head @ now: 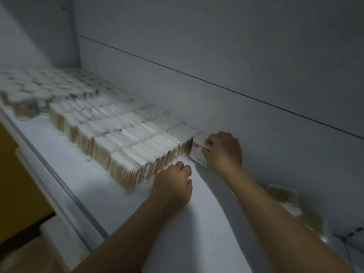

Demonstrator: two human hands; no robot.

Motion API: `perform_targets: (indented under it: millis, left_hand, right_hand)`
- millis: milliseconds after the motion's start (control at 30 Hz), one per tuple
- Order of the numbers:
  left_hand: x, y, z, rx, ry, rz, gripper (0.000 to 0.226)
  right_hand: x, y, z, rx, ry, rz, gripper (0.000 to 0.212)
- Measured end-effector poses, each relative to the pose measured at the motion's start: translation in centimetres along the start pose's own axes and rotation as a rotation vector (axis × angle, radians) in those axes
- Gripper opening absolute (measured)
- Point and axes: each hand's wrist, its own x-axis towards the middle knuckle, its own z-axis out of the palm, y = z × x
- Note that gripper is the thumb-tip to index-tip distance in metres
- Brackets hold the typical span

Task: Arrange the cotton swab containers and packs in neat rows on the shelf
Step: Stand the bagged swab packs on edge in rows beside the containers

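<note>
Many cotton swab packs (122, 138) already stand in tight rows on the shelf (197, 223), with round containers (39, 89) blurred at the far left; the step in hand looks like extending the block at its right end. The right hand (224, 150) grips a red-marked pack (198, 152) by its edge, thumb and fingers curled on it, the pack touching the last row near the back wall (256, 85). The left hand (173, 184) sits with curled fingers against the row's near end; whether it holds anything I cannot tell. Next, the pack likely needs pressing flush and upright; then the loose packs (283, 194) lying behind the right forearm want fetching.
</note>
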Motion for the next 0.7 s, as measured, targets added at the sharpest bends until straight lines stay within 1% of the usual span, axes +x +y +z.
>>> perform_targets:
  millis: [67, 167, 267, 367, 467, 500, 567, 633, 700]
  left_hand:
    - [-0.1, -0.4, 0.5, -0.021, 0.039, 0.021, 0.023]
    - [-0.2, -0.8, 0.9, -0.049, 0.085, 0.047, 0.019]
    - [-0.1, -0.7, 0.8, -0.067, 0.081, 0.047, 0.020]
    - [0.0, 0.0, 0.3, -0.055, -0.014, 0.037, 0.025]
    - [0.1, 1.0, 0.0, -0.052, -0.120, 0.030, 0.029]
    - [0.1, 1.4, -0.2, -0.046, -0.164, 0.039, 0.031]
    - [0.4, 2.2, -0.7, -0.049, -0.246, 0.070, 0.031]
    - [0.7, 3.4, -1.2, -0.069, -0.292, 0.117, 0.034]
    - [1.4, 5.1, -1.7, -0.078, -0.328, 0.217, 0.036]
  right_hand:
    - [1.2, -0.1, 0.8, -0.120, 0.031, -0.036, 0.028]
    - [2.1, -0.2, 1.6, -0.218, -0.043, -0.067, 0.027]
    - [2.5, -0.8, 1.7, -0.235, -0.106, -0.049, 0.025]
    - [3.0, -1.0, 0.8, -0.202, -0.192, 0.002, 0.029]
    - [1.7, -0.8, 0.2, -0.182, -0.252, -0.004, 0.048]
    - [0.8, -0.6, 0.0, -0.169, -0.229, -0.012, 0.054]
    - [-1.6, 0.5, -0.6, -0.094, -0.084, 0.029, 0.061]
    - [-4.1, 2.7, -1.9, -0.050, 0.072, 0.123, 0.056]
    - [-6.7, 6.0, -4.0, -0.060, 0.117, 0.238, 0.046]
